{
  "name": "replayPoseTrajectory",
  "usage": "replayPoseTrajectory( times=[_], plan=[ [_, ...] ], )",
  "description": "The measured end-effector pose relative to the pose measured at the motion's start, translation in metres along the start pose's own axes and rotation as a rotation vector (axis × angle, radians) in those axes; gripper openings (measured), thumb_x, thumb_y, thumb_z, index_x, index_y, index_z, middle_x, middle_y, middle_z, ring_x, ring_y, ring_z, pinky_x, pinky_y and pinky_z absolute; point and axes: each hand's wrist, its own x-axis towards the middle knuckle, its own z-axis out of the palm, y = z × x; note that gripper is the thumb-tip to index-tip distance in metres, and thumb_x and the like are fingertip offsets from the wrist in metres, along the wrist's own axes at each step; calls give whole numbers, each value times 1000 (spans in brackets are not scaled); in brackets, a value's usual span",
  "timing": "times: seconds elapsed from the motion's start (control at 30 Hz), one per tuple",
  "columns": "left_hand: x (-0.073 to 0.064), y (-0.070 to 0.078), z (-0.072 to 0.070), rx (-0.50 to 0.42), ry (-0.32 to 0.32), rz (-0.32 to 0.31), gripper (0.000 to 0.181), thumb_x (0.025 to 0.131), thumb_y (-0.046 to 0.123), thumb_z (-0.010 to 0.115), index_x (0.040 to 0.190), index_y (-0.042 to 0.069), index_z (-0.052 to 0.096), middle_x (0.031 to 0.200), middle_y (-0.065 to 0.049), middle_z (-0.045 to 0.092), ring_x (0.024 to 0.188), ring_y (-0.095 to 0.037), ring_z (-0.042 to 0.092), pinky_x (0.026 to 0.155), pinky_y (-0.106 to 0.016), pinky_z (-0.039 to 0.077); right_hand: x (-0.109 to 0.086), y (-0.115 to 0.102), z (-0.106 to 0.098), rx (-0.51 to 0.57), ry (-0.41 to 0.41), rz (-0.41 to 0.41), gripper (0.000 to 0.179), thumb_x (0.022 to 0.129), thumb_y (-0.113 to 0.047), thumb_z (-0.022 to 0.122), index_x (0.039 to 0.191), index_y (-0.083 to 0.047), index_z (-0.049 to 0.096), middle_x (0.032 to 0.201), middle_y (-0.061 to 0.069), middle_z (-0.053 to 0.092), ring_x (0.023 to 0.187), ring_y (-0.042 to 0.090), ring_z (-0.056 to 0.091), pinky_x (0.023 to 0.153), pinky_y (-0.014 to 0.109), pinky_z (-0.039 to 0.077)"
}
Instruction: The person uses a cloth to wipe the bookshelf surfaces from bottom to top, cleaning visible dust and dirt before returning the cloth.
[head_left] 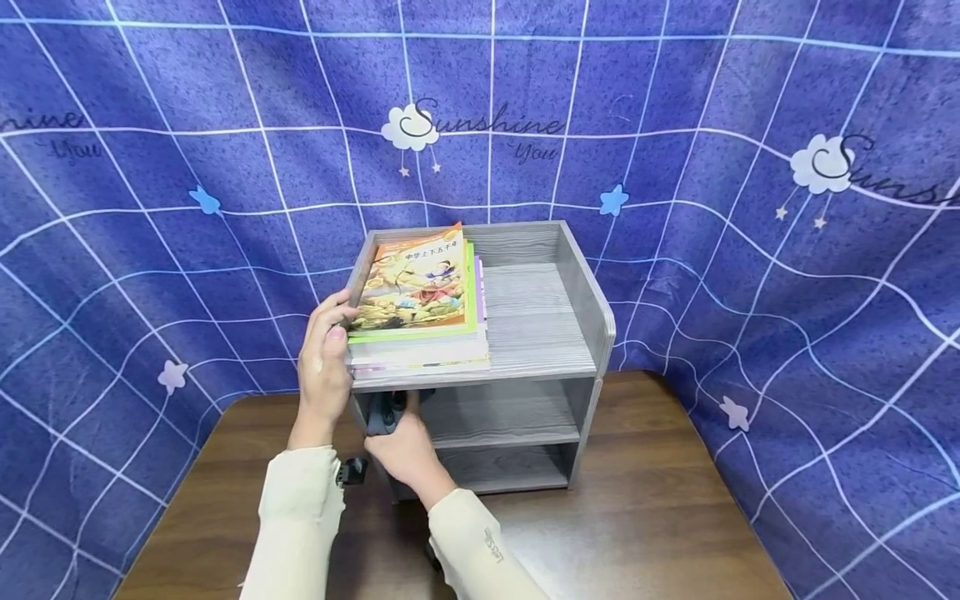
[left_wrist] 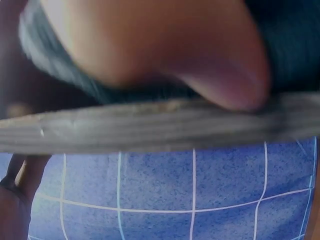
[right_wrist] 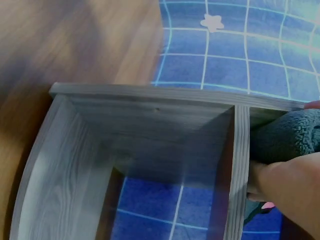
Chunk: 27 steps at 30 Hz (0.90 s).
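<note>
A small grey wooden shelf unit [head_left: 536,308] stands on the table. My left hand [head_left: 324,367] holds its upper left side panel, beside a stack of books [head_left: 420,287]. Below the books, my right hand [head_left: 407,450] reaches into the left end of the middle compartment and grips a dark teal, fluffy towel [head_left: 381,415]. In the right wrist view the towel [right_wrist: 287,136] looks rolled, and the right hand [right_wrist: 292,187] lies against it by the grey divider. Blurred fingers [left_wrist: 165,45] and teal fabric appear close up in the left wrist view, above a panel edge [left_wrist: 150,127].
The brown wooden table [head_left: 637,483] extends around the unit. A blue curtain [head_left: 675,125] with white grid lines hangs behind and at both sides. The lower compartment [head_left: 502,468] sits under the middle shelf. A small pink patch [right_wrist: 268,205] shows below the towel.
</note>
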Motion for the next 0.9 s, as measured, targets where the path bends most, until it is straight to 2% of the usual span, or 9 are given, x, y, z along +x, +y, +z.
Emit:
replayPoseTrajectory(
  times=[0.1, 0.2, 0.27, 0.4, 0.5, 0.57, 0.67, 0.8, 0.9],
  plan=[
    [-2, -3, 2, -1, 8, -13, 41, 100, 19, 39, 111, -14, 62, 138, -26, 55, 130, -38, 48, 108, -32, 34, 5, 2, 3, 46, -37, -12, 99, 76, -9, 73, 158, -9, 19, 142, 17, 50, 111, 19, 56, 87, 33, 46],
    [1, 15, 4, 15, 2, -20, 39, 98, 12, 37, 109, -19, 58, 135, -35, 52, 129, -45, 46, 109, -30, 33, 1, 2, 7, 84, -29, -29, 94, 75, -4, 70, 157, -7, 24, 140, 14, 52, 107, 17, 55, 86, 31, 45],
    [2, 20, 2, 26, -7, -26, 38, 98, 10, 36, 109, -20, 57, 134, -37, 51, 129, -48, 45, 109, -30, 32, -6, -1, 10, 73, -11, -65, 94, 75, -3, 69, 158, -6, 25, 143, 14, 51, 115, 17, 54, 92, 31, 45],
    [1, 11, -10, 22, -57, -66, 36, 100, 8, 36, 113, -17, 58, 139, -32, 50, 134, -42, 43, 110, -29, 30, -22, -12, 13, 67, -7, -144, 95, 78, -1, 68, 160, -10, 22, 148, 11, 49, 129, 16, 50, 102, 31, 42],
    [0, 2, -24, 7, -137, -124, 33, 102, 7, 39, 121, -11, 60, 147, -22, 48, 139, -34, 40, 112, -29, 28, -29, -23, 10, 94, -25, -190, 79, 78, 0, 67, 151, -10, 39, 132, 7, 60, 115, 13, 56, 96, 30, 45],
    [0, -3, -31, -5, -198, -164, 33, 103, 7, 41, 127, -7, 60, 152, -15, 45, 142, -30, 37, 113, -30, 26, -29, -27, 6, 95, -41, -200, 68, 77, -1, 67, 141, -9, 47, 120, 2, 62, 103, 11, 55, 90, 28, 45],
    [1, -3, -38, -27, -277, -216, 34, 105, 8, 42, 133, -3, 58, 157, -8, 40, 146, -26, 31, 114, -30, 24, -21, -30, 0, 123, -89, -167, 60, 77, -1, 67, 135, -8, 50, 111, -2, 59, 94, 11, 53, 85, 27, 45],
    [4, -2, -41, -43, -337, -259, 35, 106, 10, 42, 136, 2, 57, 160, -3, 36, 148, -22, 26, 114, -31, 23, -6, -32, -5, 157, -131, -89, 68, 80, -4, 65, 144, -5, 45, 125, 1, 59, 96, 12, 54, 85, 28, 44],
    [5, -3, -40, -46, -369, -270, 35, 106, 11, 41, 137, 1, 56, 161, -4, 33, 149, -23, 25, 114, -31, 22, -2, -33, -6, 170, -133, -79, 73, 80, -3, 63, 149, -5, 41, 135, 3, 56, 101, 11, 53, 88, 28, 44]
  ],
)
